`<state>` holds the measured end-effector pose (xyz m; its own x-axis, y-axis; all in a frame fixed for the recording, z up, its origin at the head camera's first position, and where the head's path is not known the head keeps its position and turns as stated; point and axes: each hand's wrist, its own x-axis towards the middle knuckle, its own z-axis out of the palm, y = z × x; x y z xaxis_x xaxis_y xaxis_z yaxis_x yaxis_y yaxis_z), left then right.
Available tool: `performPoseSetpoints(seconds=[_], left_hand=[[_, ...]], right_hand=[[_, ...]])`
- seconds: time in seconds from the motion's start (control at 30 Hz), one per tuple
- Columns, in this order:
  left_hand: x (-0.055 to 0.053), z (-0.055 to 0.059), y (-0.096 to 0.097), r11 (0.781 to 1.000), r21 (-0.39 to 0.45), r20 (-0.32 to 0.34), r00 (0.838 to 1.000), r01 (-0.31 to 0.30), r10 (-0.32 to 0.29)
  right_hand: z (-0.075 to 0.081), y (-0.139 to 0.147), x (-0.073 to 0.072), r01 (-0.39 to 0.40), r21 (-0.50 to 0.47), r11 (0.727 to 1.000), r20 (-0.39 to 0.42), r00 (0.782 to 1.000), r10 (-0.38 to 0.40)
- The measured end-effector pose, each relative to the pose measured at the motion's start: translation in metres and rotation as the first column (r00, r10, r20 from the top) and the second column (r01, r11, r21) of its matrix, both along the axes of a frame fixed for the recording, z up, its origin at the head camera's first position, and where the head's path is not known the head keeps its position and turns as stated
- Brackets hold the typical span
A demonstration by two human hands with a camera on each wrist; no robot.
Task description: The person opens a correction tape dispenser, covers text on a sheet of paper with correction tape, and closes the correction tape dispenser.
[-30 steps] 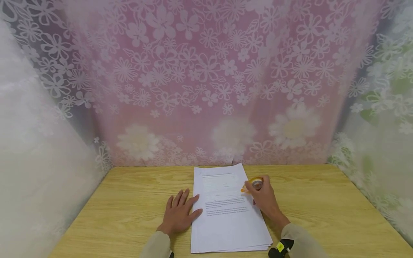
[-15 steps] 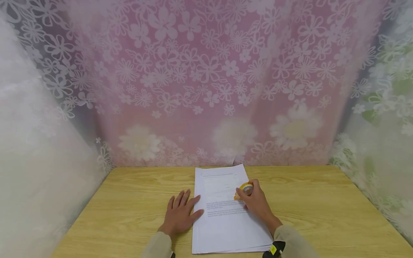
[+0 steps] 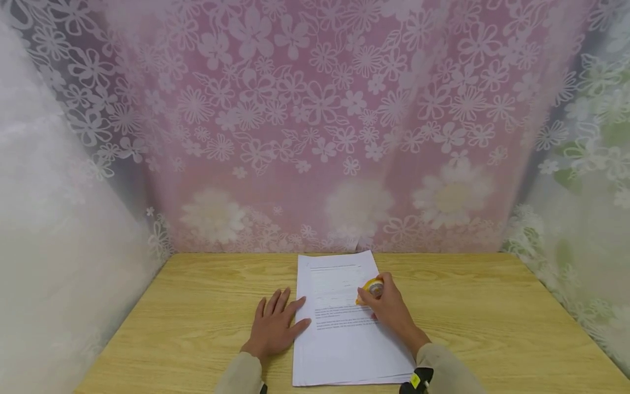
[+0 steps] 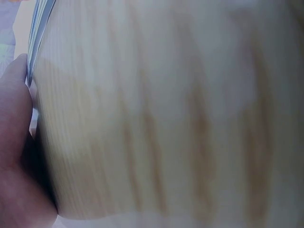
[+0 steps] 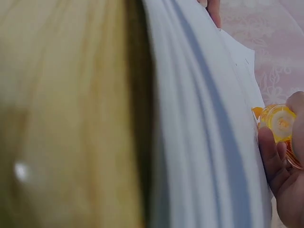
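Note:
A stack of printed paper sheets (image 3: 344, 355) lies on the wooden table, its top sheet carrying lines of text. My right hand (image 3: 392, 312) grips an orange and clear correction tape (image 3: 372, 288), with its tip down at the text near the sheet's right side. In the right wrist view the round body of the correction tape (image 5: 279, 121) shows between thumb and fingers; contact of its tip with the paper cannot be made out. My left hand (image 3: 275, 325) lies flat with fingers spread, thumb and index finger on the stack's left edge, the other fingers on the table.
The wooden table (image 3: 482, 306) stretches to both sides of the stack. A pink floral curtain (image 3: 295, 137) hangs along its back edge, with pale sheeting (image 3: 64, 246) on the left and floral sheeting (image 3: 590, 246) on the right.
My right hand has moved left with the correction tape, from the stack's right edge onto the printed text, and stays almost still over the last half second. My left hand has not moved.

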<state>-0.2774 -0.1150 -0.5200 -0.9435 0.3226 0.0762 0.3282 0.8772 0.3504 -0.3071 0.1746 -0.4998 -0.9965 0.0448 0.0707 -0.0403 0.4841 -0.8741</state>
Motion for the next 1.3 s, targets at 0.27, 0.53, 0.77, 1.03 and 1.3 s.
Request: performPoseSetpoints(seconds=[0.27,0.53,0.77,1.03,1.3], left_hand=[[0.001,0.001,0.0,1.0,0.007,-0.019,1.0,0.006,-0.006],[0.001,-0.002,0.0,1.0,0.01,-0.022,1.0,0.003,-0.002],[0.002,0.001,0.0,1.0,0.014,-0.031,1.0,0.002,-0.001],[0.004,0.008,-0.001,0.999,0.039,-0.037,0.999,0.032,-0.031],[0.004,0.009,0.0,0.999,0.033,-0.025,0.999,0.03,-0.029]], right_hand=[[0.002,-0.004,-0.002,-0.001,0.033,0.999,-0.043,0.999,0.002],[0.002,-0.002,-0.001,0.039,0.093,0.995,-0.091,0.995,-0.03],[0.002,0.0,-0.001,0.038,0.104,0.994,-0.128,0.991,-0.025],[-0.001,0.004,-0.001,0.054,0.027,0.998,-0.106,0.993,-0.05],[0.002,0.007,0.003,0.068,0.011,0.998,-0.104,0.992,-0.066]])
